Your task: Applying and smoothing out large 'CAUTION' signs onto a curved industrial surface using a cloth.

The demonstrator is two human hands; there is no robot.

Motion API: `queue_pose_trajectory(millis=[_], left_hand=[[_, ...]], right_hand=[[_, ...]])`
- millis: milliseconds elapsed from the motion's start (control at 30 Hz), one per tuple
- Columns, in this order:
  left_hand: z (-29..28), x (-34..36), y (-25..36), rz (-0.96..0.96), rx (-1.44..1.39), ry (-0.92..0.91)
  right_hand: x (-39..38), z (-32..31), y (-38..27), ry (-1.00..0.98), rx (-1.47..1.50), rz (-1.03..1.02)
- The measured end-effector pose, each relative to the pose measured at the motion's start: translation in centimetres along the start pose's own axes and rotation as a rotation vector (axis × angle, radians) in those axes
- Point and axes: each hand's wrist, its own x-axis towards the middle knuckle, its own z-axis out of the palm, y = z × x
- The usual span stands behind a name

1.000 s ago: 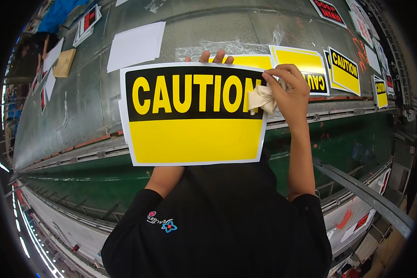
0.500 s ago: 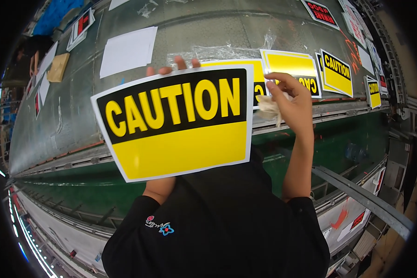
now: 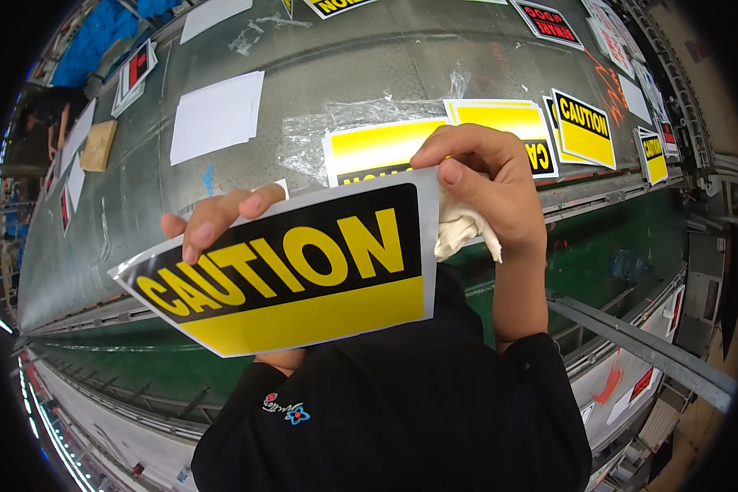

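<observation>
A yellow sheet sign point(image 3: 312, 316) with a black band and a white border is held up in front of my body, tilted with its left side lower. My left hand point(image 3: 221, 217) grips it from behind, its fingers curled over the upper edge and its thumb hidden. At the upper right corner my right hand point(image 3: 496, 176) pinches the sign between thumb and fingers. A crumpled cream cloth point(image 3: 466, 230) is tucked in the same right hand and hangs below the palm. Just beyond the sign lies a similar yellow sign point(image 3: 385, 139), partly covered.
On the grey table point(image 3: 303, 70) are white sheets point(image 3: 213, 119), clear plastic film point(image 3: 303, 148) and more yellow signs point(image 3: 586, 135). A brown block point(image 3: 98, 146) sits at the left, near another person's arm point(image 3: 61, 131). A metal bar point(image 3: 648, 344) crosses at the right.
The sign has come down and tipped, its face foreshortened. My right hand has moved left with the cloth and taken the sign's corner. My left fingers now reach further over the edge.
</observation>
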Motion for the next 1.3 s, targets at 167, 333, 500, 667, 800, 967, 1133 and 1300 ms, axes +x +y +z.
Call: queue_pose_trajectory(millis=[167, 333, 500, 667, 800, 967, 1133, 1300], left_hand=[[-0.2, -0.6, -0.3, 0.039, 0.036, -0.225], [0.8, -0.9, 0.5, -0.036, 0.204, -0.334], [1.3, -0.9, 0.8, -0.098, 0.236, -0.412], [1.1, -1.0, 0.9, -0.121, 0.24, -0.438], [1.7, -1.0, 0.7, -0.128, 0.22, -0.402], [1.4, -1.9, -0.4, 0.017, 0.197, -0.115], [2.1, -1.1, -0.9, 0.098, 0.095, 0.322], [0.0, -1.3, -0.4, 0.037, 0.162, 0.216]], right_hand=[[-0.4, -0.1, -0.2, -0.107, 0.122, 0.014], [-0.5, 0.1, -0.4, -0.232, 0.232, 0.023], [-0.8, -0.1, -0.4, -0.313, 0.296, 0.077], [-1.2, -0.2, -0.4, -0.293, 0.314, 0.082], [-1.6, 1.3, -2.0, -0.111, 0.301, 0.181], [-1.4, 1.5, -1.1, 0.126, -0.098, -0.091], [-0.4, -0.2, -0.9, 0.05, -0.606, -0.388], [-0.4, -0.3, -1.7, -0.024, -0.752, -0.348]])
